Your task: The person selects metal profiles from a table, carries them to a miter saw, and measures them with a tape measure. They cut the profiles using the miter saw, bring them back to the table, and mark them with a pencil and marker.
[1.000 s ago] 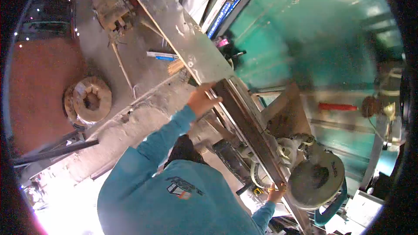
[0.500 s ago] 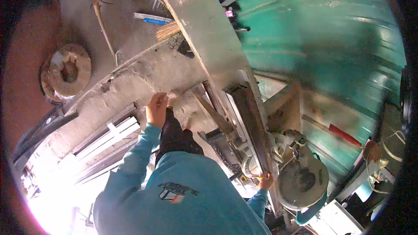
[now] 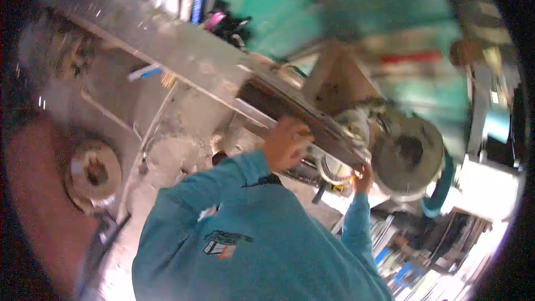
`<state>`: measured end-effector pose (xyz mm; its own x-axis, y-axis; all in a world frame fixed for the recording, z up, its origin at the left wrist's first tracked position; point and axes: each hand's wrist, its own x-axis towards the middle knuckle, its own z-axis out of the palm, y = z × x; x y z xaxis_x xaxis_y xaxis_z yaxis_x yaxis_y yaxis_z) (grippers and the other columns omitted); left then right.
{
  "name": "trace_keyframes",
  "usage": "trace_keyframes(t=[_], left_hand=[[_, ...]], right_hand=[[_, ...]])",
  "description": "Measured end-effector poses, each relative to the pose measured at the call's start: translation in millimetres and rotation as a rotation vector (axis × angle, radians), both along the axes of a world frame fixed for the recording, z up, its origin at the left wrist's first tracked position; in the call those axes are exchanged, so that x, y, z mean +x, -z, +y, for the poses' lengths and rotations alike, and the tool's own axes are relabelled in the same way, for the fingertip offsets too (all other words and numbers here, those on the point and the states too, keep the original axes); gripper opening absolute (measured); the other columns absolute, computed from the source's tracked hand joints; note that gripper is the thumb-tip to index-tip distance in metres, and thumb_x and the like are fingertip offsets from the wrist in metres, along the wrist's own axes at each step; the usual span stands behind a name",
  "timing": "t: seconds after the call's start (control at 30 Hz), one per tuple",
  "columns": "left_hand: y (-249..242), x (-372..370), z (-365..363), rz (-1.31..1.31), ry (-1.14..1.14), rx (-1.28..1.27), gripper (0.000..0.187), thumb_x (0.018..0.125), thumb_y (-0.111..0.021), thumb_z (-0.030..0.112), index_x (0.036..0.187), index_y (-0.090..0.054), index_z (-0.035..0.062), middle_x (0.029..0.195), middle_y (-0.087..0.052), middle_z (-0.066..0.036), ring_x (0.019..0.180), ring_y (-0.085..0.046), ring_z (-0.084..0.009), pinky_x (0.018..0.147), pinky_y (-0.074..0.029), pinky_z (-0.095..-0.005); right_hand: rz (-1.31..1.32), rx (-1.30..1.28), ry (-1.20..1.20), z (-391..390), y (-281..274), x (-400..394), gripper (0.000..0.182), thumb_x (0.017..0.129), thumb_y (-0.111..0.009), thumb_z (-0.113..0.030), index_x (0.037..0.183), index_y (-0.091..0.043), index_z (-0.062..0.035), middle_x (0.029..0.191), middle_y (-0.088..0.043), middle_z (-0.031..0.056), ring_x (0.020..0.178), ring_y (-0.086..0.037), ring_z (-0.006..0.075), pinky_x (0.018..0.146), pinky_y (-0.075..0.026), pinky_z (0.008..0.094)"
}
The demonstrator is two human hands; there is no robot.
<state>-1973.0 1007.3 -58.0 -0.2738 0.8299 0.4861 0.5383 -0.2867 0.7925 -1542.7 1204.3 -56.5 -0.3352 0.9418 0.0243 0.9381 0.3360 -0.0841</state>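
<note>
A long dark metal profile [image 3: 317,128] lies along the bench beside a chop saw with a large round guard [image 3: 409,153]. My left hand [image 3: 287,142] is over the near side of the profile at about its middle, its fingers smeared by motion. At the profile's saw-side end, my right hand [image 3: 363,179] has its fingers closed around the edge. A small orange-yellow bit shows beside those fingers. The saw's curved pale base scale [image 3: 332,173] sits just left of my right hand.
The long bench board [image 3: 167,50] runs to the upper left. Coiled rolls [image 3: 96,171] lie on the floor at left, and a blue-and-white strip [image 3: 147,72] lies beyond the bench. A green sheet wall [image 3: 278,11] rises behind. Metal lengths [image 3: 384,231] lie at lower right.
My left hand has moved from beside my leg, rightward onto the profile. My right hand stays at the profile's end. The view has turned, so the bench now slants more sideways.
</note>
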Motion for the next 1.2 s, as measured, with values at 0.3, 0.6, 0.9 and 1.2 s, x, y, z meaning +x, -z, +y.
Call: trace_keyframes(t=[0.3,0.6,0.9,1.2], left_hand=[[-24,-16,50,0.669,0.006,-0.618,0.073,0.068,-0.078,0.029,0.135,-0.049,0.0192,0.134,-0.048,-0.010,0.126,-0.039,-0.0341,0.101,-0.028,-0.0623],[-15,-19,60,0.758,0.014,-0.691,0.083,0.060,-0.080,0.052,0.131,-0.052,0.0194,0.132,-0.053,-0.013,0.126,-0.044,-0.0352,0.107,-0.026,-0.0565],[-26,-24,64,0.722,0.062,-0.636,0.078,0.055,-0.082,0.050,0.122,-0.058,0.0177,0.120,-0.061,-0.010,0.114,-0.053,-0.0354,0.104,-0.032,-0.0520],[4,-64,31,0.855,-0.440,-0.304,0.070,0.056,-0.082,0.047,0.114,-0.060,0.0137,0.120,-0.058,-0.007,0.115,-0.048,-0.0307,0.104,-0.029,-0.0506]], right_hand=[[0.148,0.052,0.084,-36,-34,-37,0.049,0.068,-0.082,-0.024,0.110,-0.065,-0.0071,0.111,-0.064,0.0146,0.107,-0.058,0.0336,0.090,-0.047,0.0429],[0.476,0.067,0.065,-28,-14,31,0.041,0.072,-0.072,-0.019,0.110,-0.060,-0.0075,0.118,-0.058,0.0206,0.107,-0.054,0.0405,0.093,-0.043,0.0455],[0.431,0.208,0.127,-1,7,99,0.051,0.068,-0.075,-0.006,0.116,-0.058,-0.0070,0.132,-0.050,0.0180,0.120,-0.047,0.0398,0.099,-0.041,0.0447],[1.103,0.185,0.539,28,31,142,0.051,0.077,-0.079,-0.023,0.115,-0.056,0.0035,0.097,-0.065,0.0124,0.088,-0.061,0.0196,0.079,-0.049,0.0322]])
